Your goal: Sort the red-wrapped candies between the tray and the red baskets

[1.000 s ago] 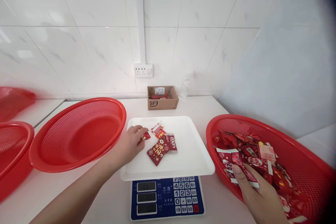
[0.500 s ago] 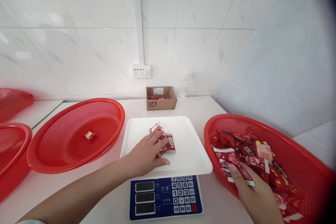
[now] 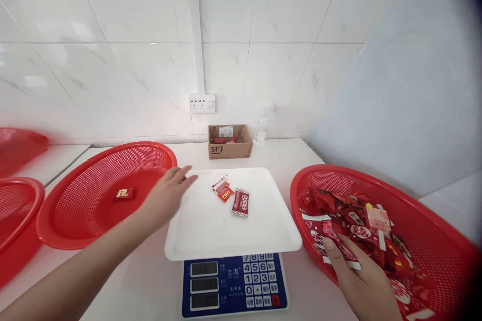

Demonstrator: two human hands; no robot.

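My left hand (image 3: 169, 194) is raised over the left edge of the white scale tray (image 3: 211, 241). Its fingers are curled, and a bit of dark red wrapper shows between them, mostly hidden. Two small packets lie on the tray: a red one with yellow lettering (image 3: 223, 189) and a dark red one with dotted ends (image 3: 240, 203). My right hand (image 3: 354, 266) is closed on red snack packets at the near side of the right basket (image 3: 307, 173). One is a red-and-white packet (image 3: 316, 225), with a narrower pinkish-red packet (image 3: 333, 233) over it.
Several red packets (image 3: 361, 233) fill part of the right basket. One small packet (image 3: 124, 193) is in the left red basket (image 3: 64, 233). Below the tray sits the blue scale panel (image 3: 233, 286). A cardboard box (image 3: 230, 150) and clear bottle (image 3: 260, 129) stand behind.
My left hand has lifted off the packets and moved left to the tray's edge, uncovering two packets. My right hand keeps its hold in nearly the same place.
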